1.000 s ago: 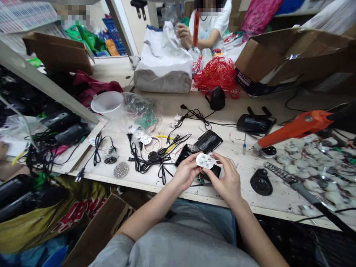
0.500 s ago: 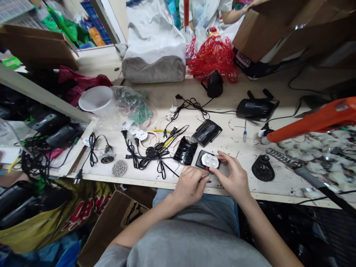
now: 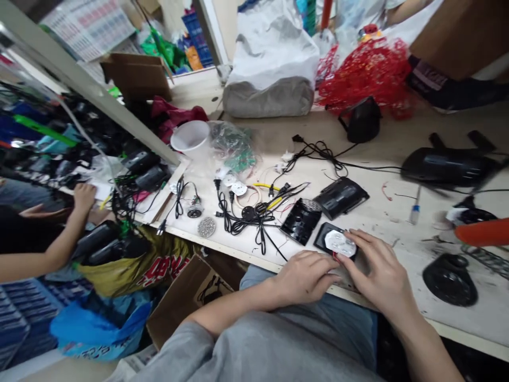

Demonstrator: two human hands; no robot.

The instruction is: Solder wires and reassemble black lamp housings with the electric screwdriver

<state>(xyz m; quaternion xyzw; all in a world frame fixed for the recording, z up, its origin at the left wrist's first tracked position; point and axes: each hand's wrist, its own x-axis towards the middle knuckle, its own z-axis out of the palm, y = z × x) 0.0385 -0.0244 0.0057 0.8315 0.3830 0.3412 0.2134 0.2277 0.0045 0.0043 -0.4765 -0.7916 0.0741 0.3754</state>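
In the head view, a white octagonal plate (image 3: 340, 243) with round spots lies on a black square part (image 3: 321, 239) by the bench's front edge. My right hand (image 3: 384, 268) grips this plate at its right side, thumb in front and fingers behind. Short red wires (image 3: 334, 257) come out at the plate's front. Close to them, my left hand (image 3: 306, 276) is closed, with thumb and forefinger together; what they pinch is hidden. Just beyond, an open black housing half (image 3: 301, 222) touches or nearly touches a second black housing (image 3: 342, 197).
Black plug cords (image 3: 238, 225) tangle left of the housings, near a round speckled disc (image 3: 207, 227). A screwdriver (image 3: 415, 212), a black round part (image 3: 449, 279) and an orange tool (image 3: 483, 232) are on the right. Another person's arm (image 3: 66, 241) reaches in at the left.
The view has swung left, so the bench appears shifted right and another person's arm now shows. Both my hands stay at the white plate, the left still closed.
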